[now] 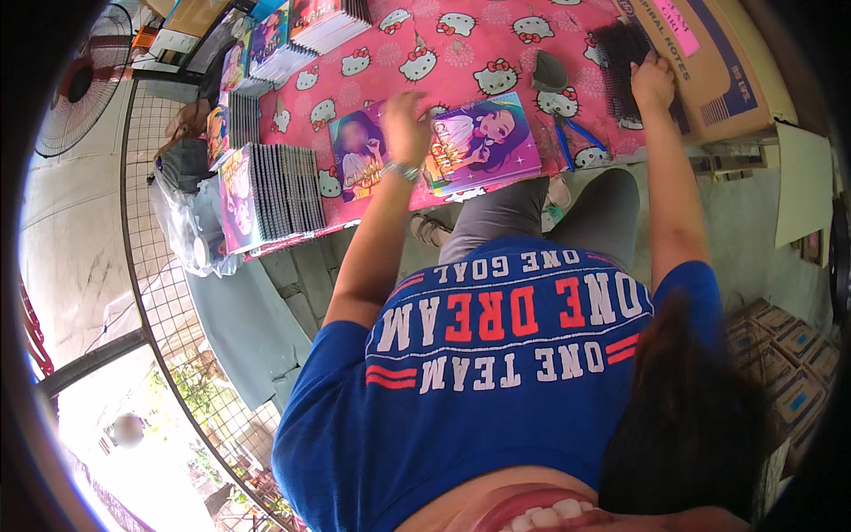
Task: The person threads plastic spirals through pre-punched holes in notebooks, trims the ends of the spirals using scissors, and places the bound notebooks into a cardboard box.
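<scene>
A purple notebook with a cartoon figure on its cover (pixel 496 133) lies on the pink patterned tablecloth, several sheets thick. To its left is a similar purple cover (pixel 350 164). My left hand (pixel 408 133) is over the inner edges of these two, its fingers apart and somewhat blurred. At the far right, my right hand (pixel 653 86) reaches onto a bundle of black spiral binding coils (pixel 618 75), its fingers bent around some of them. Blue-handled pliers (pixel 574 140) lie between the notebook and the coils, beside a small dark grey pouch-like object (pixel 550 71).
Notebooks with dark spiral spines stand stacked along the left table edge (pixel 275 191), with more stacks (pixel 328 27) farther back. A large cardboard box (pixel 709 62) stands at the right edge. A fan (pixel 84 84) is at far left, and brown packages (pixel 789 355) lie at lower right.
</scene>
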Demonstrator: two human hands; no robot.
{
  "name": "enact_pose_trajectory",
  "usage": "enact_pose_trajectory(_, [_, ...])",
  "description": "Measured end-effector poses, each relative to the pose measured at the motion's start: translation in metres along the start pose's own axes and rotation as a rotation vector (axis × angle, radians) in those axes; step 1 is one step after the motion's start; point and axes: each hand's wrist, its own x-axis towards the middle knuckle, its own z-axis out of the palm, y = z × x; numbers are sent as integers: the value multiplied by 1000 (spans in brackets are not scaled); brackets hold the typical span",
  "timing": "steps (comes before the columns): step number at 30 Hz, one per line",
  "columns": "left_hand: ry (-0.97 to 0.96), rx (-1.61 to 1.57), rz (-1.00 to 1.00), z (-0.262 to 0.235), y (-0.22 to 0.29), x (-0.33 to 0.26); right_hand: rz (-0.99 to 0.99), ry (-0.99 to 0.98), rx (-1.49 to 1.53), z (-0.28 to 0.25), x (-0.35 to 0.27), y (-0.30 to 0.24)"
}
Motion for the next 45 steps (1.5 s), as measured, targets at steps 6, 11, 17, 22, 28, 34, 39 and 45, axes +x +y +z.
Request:
enact_pose_trajectory(6, [-608, 52, -101, 86, 33, 15, -28, -231, 208, -19, 13, -10])
enact_pose_trajectory(11, [-633, -149, -117, 92, 29, 26, -26, -2, 319, -26, 24, 16])
enact_pose_trajectory(17, [-436, -270, -94, 64, 43, 26, -125, -323, 988, -102, -30, -56])
enact_pose_trajectory(22, [-520, -274, 156, -36, 101, 44, -257, -582, 1352, -144, -88, -78])
enact_pose_trajectory(28, [-412, -86, 369, -44, 122, 4, -549, -434, 1195, -160, -119, -87])
enact_pose_trajectory(34, [-255, -38, 352, -41, 137, -10, -478, -273, 1247, -162, -134, -81])
enact_pose_trajectory(39, [-249, -10, 329, -41, 133, -16, -491, -206, 1225, -161, -136, -86])
enact_pose_trajectory(45, [-256, 5, 313, -38, 131, -14, -524, -129, 1242, -157, -133, -90])
